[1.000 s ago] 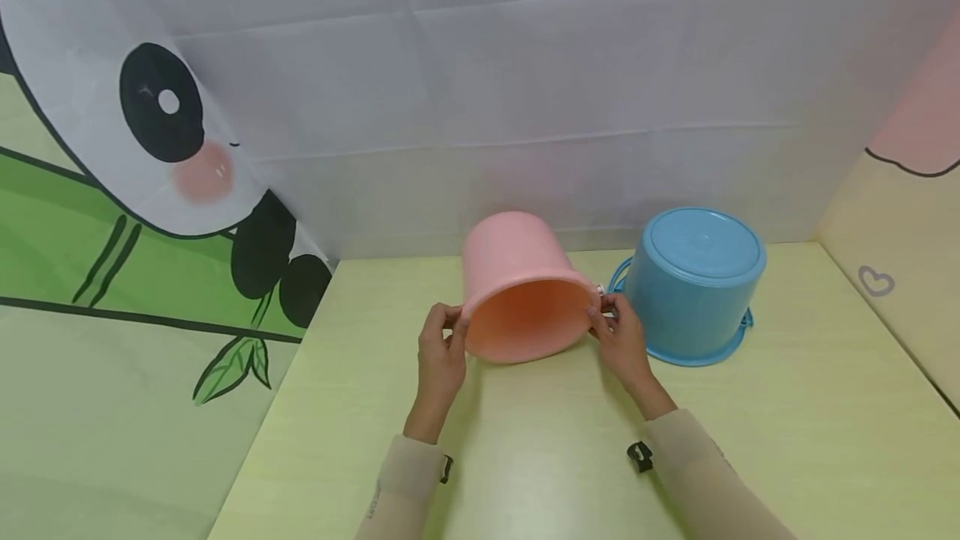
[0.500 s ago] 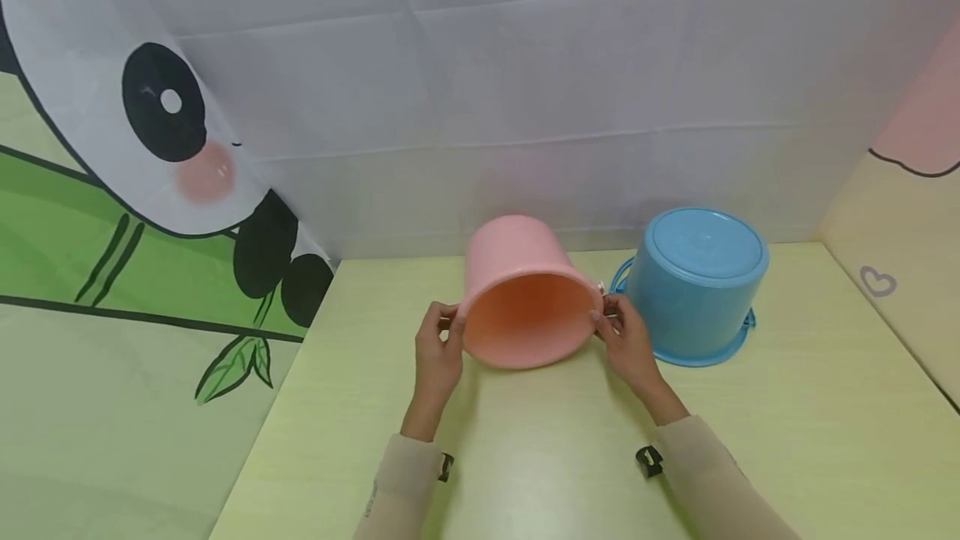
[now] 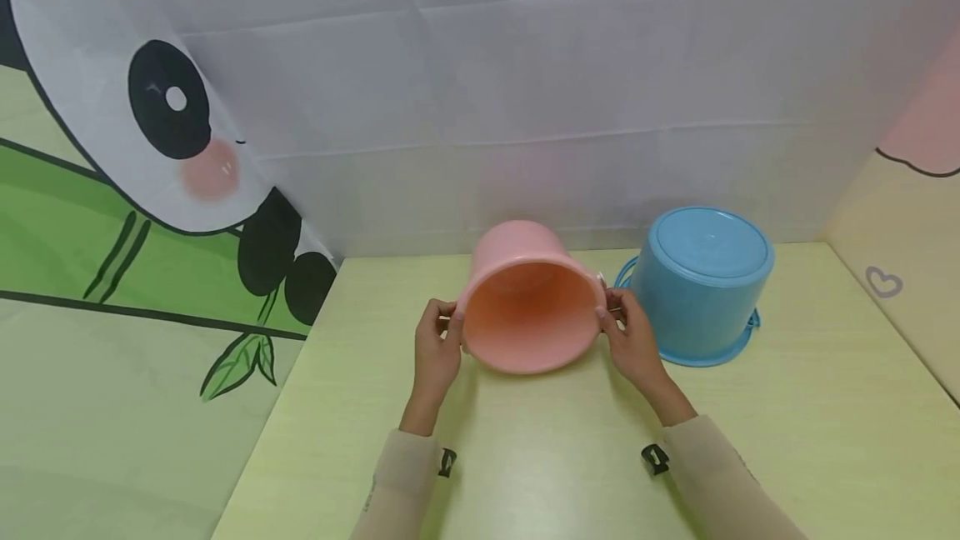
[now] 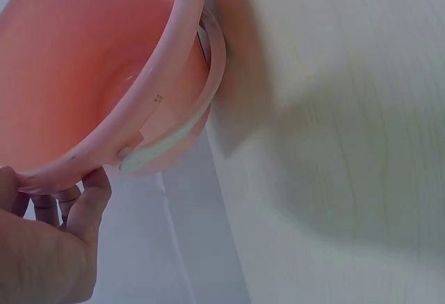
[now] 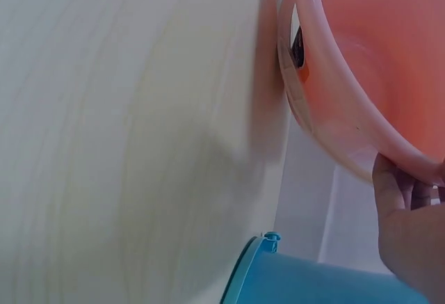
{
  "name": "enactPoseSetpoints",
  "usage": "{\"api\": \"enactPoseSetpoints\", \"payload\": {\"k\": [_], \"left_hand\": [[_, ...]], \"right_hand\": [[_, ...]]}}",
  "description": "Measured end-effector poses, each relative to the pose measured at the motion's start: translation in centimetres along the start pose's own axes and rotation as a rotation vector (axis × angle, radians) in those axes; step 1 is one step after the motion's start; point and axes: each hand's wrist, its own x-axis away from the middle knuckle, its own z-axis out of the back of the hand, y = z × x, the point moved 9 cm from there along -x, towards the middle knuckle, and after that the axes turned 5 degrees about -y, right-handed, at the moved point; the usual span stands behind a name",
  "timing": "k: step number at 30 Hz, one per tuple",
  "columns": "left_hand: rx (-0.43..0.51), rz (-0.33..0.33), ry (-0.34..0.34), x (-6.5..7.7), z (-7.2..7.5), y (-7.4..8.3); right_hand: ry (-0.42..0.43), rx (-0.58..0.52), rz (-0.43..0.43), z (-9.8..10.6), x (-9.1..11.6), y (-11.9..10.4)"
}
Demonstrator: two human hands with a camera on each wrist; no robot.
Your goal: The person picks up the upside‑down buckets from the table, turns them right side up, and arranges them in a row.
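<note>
Both hands hold a pink bucket (image 3: 517, 244) by its rim in the head view, its orange-tinted mouth tilted toward me. My left hand (image 3: 437, 357) pinches the rim at the left, thumb at the mouth's edge and fingers behind. On the opposite side, my right hand (image 3: 633, 348) grips the rim the same way. The left wrist view shows the pink handle (image 4: 215, 74) hanging along the bucket's underside, close over the table. In the right wrist view the fingers (image 5: 389, 182) curl under the rim.
A blue bucket (image 3: 701, 307) stands upside down on the pale wood-look table (image 3: 547, 457), just right of my right hand, its handle (image 3: 624, 272) at its left side. A white sheet (image 3: 525, 90) hangs behind, and a panda-print panel (image 3: 135, 273) is at the left.
The pink bucket has tipped further, so its mouth faces me more and its base sits lower in view. Both hands keep their hold on the rim. The blue bucket stays in place.
</note>
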Motion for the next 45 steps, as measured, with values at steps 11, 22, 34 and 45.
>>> {"api": "enactPoseSetpoints", "payload": {"k": [11, 22, 34, 45], "left_hand": [[0.016, 0.044, -0.025, -0.1, 0.1, -0.2], [0.046, 0.094, -0.023, 0.1, 0.2, -0.8], [0.086, 0.117, -0.017, 0.3, 0.2, -1.0], [0.123, 0.157, -0.022, 0.5, 0.4, -1.1]], "right_hand": [[-0.042, -0.007, -0.013, -0.2, 0.4, -0.4], [0.001, -0.004, 0.026, 0.0, 0.6, -1.0], [0.007, 0.006, 0.046, 0.3, 0.6, -1.8], [0.010, 0.051, 0.008, 0.3, 0.6, -2.5]]}}
